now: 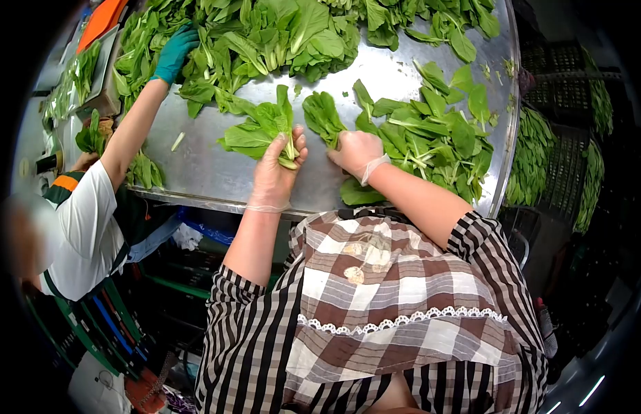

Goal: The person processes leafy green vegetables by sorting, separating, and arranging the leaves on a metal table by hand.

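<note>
My left hand (278,167), in a clear glove, is closed around the stems of a bunch of leafy greens (255,131), its leaves pointing up and left. To the right, my right hand (357,152), also gloved, grips a smaller head of greens (323,114) by its base, leaves toward the far side. Both hands are just above the metal table (217,165), near its front edge, a short gap between them. Beside my right hand spreads a loose pile of leaves and stalks (431,138). The fingertips of my right hand are partly hidden.
A large heap of greens (293,38) covers the table's far side. At left a co-worker's teal-gloved hand (175,52) reaches into it. Dark crates (565,165) with greens stand beyond the right edge. An orange object (101,24) is at the upper left.
</note>
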A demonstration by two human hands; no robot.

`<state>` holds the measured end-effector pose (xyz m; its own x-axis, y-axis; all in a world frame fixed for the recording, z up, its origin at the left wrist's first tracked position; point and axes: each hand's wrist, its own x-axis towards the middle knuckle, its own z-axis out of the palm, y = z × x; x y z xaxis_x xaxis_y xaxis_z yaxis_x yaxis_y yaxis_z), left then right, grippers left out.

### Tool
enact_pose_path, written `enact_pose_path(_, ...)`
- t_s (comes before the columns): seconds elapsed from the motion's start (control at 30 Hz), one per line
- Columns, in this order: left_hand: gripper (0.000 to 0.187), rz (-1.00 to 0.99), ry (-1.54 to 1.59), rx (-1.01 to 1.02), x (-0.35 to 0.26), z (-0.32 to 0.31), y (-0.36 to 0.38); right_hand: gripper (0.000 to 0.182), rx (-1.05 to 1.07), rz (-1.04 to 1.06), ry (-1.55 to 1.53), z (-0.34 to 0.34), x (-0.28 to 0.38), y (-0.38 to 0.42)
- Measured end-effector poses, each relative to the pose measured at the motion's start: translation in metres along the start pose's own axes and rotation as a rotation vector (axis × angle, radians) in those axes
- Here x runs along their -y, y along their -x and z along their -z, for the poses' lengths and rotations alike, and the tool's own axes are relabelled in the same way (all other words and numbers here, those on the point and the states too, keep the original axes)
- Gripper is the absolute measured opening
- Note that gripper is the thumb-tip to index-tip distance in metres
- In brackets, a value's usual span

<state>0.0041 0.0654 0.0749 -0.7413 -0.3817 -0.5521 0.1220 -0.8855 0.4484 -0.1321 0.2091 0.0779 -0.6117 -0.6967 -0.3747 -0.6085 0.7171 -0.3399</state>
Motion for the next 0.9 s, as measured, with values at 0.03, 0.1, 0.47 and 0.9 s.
enact_pose_path(0.03,0.032,-0.002,-0.036,-0.014,-0.001,-0.002,0.002,0.033,-0.006,-0.017,0.003,-0.003,-0.004,-0.002)
enact_pose_path(0.1,0.03,0.011,-0.09,-0.011,-0.002,-0.001,0.002,0.029,-0.017,-0.06,0.007,-0.003,-0.011,-0.003)
enact_pose_path(0.47,0.025,-0.041,-0.141,-0.02,0.002,0.01,-0.01,0.037,-0.408,0.083,-0.07,-0.008,-0.022,-0.005)
enact_pose_path(0.9,0.036,0.017,-0.077,0.025,0.012,0.004,-0.015,0.015,0.251,-0.121,-1.838,0.038,-0.072,0.014)
